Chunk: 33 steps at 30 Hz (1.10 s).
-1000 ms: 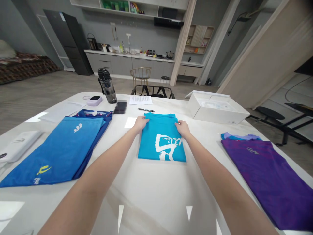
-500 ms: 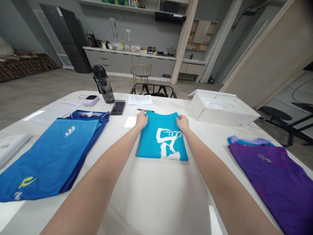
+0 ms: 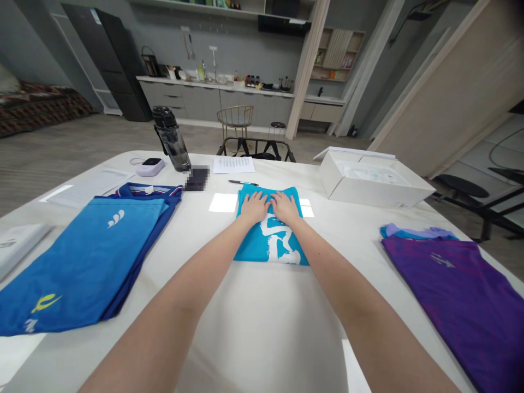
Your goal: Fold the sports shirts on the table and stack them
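Folded turquoise T-shirt: flat on the bench at 12 o'clock. Left hand, at its 11 o'clock, and right hand, at 1 o'clock, lie palm-down, fingers slightly spread, gripping nothing. Smooth outward with even pressure; avoid skewing the edges.

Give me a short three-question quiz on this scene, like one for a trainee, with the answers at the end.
1. What do the left hand and right hand both rest on?
A) the white box
B) the folded turquoise garment
C) the printed sheet

2. True or false: the pen lies on top of the turquoise garment.

3. Fill in the colour: the top garment in the right-hand pile is ____.

Key:
1. B; both hands lie on it with fingers extended.
2. False; the pen lies on the table, just beyond that garment.
3. Purple.
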Motion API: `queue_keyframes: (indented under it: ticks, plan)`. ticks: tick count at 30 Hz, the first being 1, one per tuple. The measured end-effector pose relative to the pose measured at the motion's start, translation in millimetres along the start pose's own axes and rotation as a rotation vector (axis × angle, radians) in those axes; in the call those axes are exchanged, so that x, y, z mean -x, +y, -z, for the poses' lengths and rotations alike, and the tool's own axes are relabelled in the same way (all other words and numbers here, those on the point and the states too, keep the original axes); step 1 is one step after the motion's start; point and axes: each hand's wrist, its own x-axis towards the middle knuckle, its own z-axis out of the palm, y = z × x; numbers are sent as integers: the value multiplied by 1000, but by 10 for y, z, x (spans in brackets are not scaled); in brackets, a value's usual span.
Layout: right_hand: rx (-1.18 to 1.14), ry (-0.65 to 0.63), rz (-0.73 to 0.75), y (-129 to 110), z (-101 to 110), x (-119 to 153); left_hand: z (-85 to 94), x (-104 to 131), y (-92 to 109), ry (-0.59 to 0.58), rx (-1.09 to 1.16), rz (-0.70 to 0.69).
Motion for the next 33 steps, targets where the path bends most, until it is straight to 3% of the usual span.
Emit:
queue_keyframes:
  ticks: [8, 11, 13, 16, 19, 24, 27, 33]
  plan:
    - [-15, -112, -269, 165, -8, 111, -24, 103, -168, -4, 22, 177]
    - [-15, -94, -302, 161, 19, 220, 0, 181, -146, 71, -21, 166]
    - [8, -47, -262, 133, 35, 305, 15, 241, -116, 127, -66, 36]
    - [22, -14, -11, 84, 65, 427, 24, 345, -43, 93, -82, -172]
    - [-9, -107, 153, 28, 87, 538, -5, 476, 68, 75, -65, -127]
    - [-19, -185, -94, -189, 77, 771, -75, 738, 254, 41, -4, 73]
    - [-7, -166, -214, -354, 70, 970, -72, 929, 324, 56, 0, 119]
    - [73, -33, -151, -458, 91, 1449, -4, 1392, 333, 131, -38, 9]
